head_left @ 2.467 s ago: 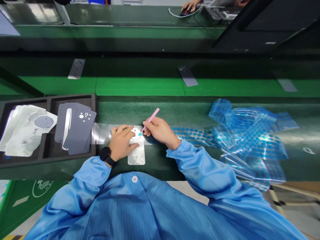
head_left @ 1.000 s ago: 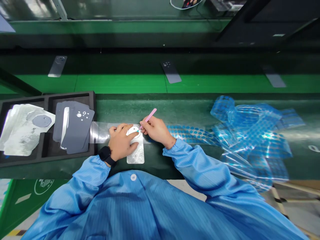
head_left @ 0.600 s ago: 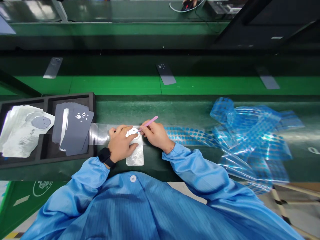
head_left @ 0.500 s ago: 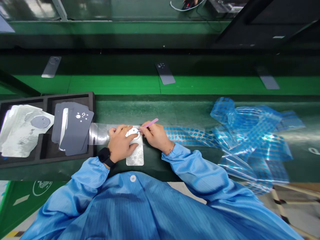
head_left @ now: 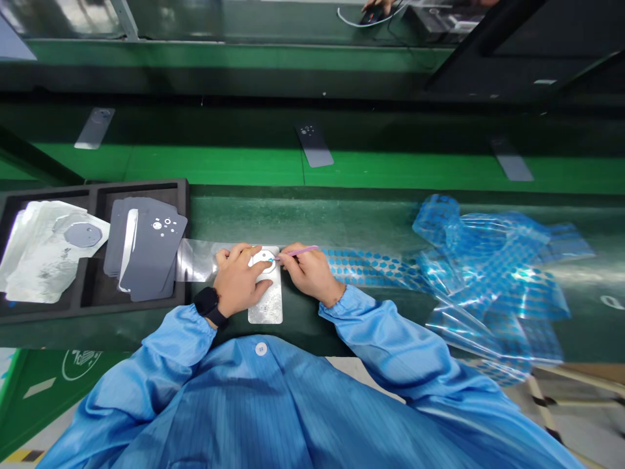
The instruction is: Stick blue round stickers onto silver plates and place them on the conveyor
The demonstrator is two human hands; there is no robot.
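Observation:
A whitish, film-covered phone back panel (head_left: 266, 305) lies upright before me on the green table, with a ring-shaped camera area near its top. My left hand (head_left: 239, 281) rests over its left side, fingers spread and pressing it down beside the ring. In a pinch, my right hand (head_left: 310, 273) holds pink tweezers (head_left: 303, 251), their tip at a small blue piece by the ring. A clear strip with blue dots (head_left: 361, 266) runs under or behind the panel and both hands; which one cannot be made out.
At left, a black foam tray (head_left: 183, 208) holds dark back panels (head_left: 159, 260) and whitish film-covered ones (head_left: 49, 260). A crumpled heap of blue-dotted film (head_left: 498, 280) lies right. Across the green belt, several panels (head_left: 315, 146) are spaced out. Another person's hand (head_left: 383, 6) touches a mouse.
My right hand has tipped the tweezers lower, nearer to level. The panels on the belt have shifted left. My left hand stays on the back panel.

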